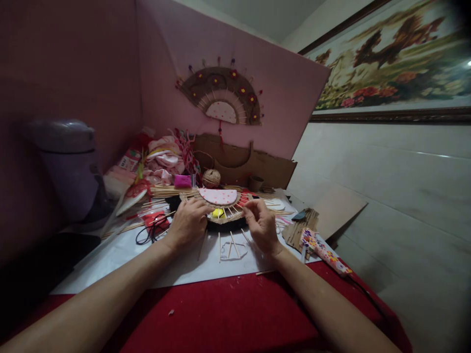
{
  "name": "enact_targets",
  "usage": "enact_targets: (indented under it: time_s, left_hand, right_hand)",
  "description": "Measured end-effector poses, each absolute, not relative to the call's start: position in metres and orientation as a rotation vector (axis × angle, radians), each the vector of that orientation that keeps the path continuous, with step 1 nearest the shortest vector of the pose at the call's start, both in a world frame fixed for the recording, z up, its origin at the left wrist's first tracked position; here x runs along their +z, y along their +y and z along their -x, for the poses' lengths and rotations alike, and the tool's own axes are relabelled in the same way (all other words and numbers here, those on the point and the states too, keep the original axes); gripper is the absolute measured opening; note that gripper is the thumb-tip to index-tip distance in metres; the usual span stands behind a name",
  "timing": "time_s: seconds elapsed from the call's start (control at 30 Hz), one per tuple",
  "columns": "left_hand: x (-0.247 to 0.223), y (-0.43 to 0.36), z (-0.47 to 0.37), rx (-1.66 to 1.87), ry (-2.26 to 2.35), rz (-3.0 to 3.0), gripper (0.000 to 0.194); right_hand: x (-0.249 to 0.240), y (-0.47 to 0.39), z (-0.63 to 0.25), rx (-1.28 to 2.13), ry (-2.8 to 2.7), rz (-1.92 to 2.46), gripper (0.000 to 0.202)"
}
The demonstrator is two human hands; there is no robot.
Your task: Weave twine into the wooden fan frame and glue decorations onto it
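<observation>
A pink board (287, 88) stands at the back, walling off the workspace. The red cloth (206, 314) covers the table, and a white sheet (172, 269) lies over it, probably to catch scraps. Cardboard (268, 162) leans on the board's foot, where it seems to be parked out of the way. Above it, the upper fan (206, 88) is set flat against the board, in plain sight, perhaps for display.

The lower fan (218, 197) is between the two hands, over the sheet. Its dotted half-round is away from the person and its curved band faces them, which seems to put the band within easy reach. The left hand (188, 223) lies over the fan's left side, fingers bent and close together, likely steadying it; the thumb is hidden, so I cannot tell what it grips. The right hand (262, 226) has thumb and forefinger pressed together at the fan's right edge; what lies between them is too small to tell.

The glue gun (326, 255) rests at the right, its cord trailing off the work. A ball of twine (211, 178) sits behind the fan. Thin sticks (231, 242) point toward the person.
</observation>
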State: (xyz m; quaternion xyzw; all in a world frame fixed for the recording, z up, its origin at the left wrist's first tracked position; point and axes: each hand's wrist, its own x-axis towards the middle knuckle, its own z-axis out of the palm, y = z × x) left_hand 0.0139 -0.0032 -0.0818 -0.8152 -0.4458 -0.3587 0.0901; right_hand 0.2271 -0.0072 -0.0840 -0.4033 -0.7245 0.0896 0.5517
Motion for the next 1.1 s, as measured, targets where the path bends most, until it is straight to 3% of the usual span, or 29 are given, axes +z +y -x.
enact_targets:
  time_s: [0.37,1.1]
  left_hand:
    - [-0.0837,-0.0032,-0.0158,-1.027,-1.343,2.461,0.032]
    - [-0.0867,-0.0008,-0.0145,-1.032,-1.318,2.457,0.032]
  right_hand:
    - [-0.0834,-0.0108,-0.2207,0.084,-2.286,0.881,0.029]
    - [-0.0778,-0.0095,-0.2245,-0.028,-2.208,0.873,0.029]
